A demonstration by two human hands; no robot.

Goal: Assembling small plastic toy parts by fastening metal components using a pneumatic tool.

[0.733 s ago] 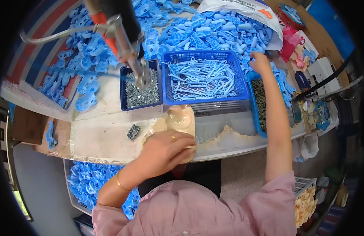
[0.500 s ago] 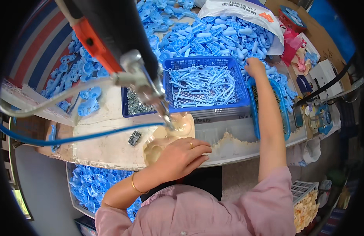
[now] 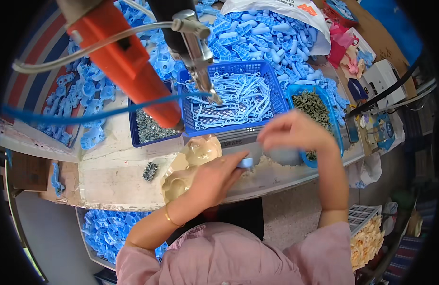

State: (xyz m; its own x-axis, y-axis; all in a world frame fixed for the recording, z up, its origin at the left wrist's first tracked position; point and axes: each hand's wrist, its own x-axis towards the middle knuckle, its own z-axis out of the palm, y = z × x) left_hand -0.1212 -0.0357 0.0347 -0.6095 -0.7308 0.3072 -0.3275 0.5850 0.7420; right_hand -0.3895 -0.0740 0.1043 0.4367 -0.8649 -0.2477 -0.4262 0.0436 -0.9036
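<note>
My left hand [image 3: 214, 178] rests on a beige moulded jig [image 3: 193, 159] at the bench's front edge, fingertips pinching one end of a small light-blue plastic part [image 3: 246, 162]. My right hand [image 3: 293, 133] is curled over the other end of that part, blurred, just in front of the blue basket of pale strip pieces [image 3: 233, 102]. An orange and black powered screwdriver [image 3: 134, 61] hangs over the bench, its metal tip [image 3: 212, 92] above that basket.
A small blue tray of screws [image 3: 148, 126] stands left of the basket. A blue tray of dark green pieces [image 3: 316, 109] is on the right. Heaps of blue plastic parts [image 3: 271, 38] cover the back. A crate of blue parts [image 3: 108, 230] sits below the bench.
My right hand came back from the pile behind the right tray to the bench front, meeting my left hand on a blue part. The hanging screwdriver swung to the right.
</note>
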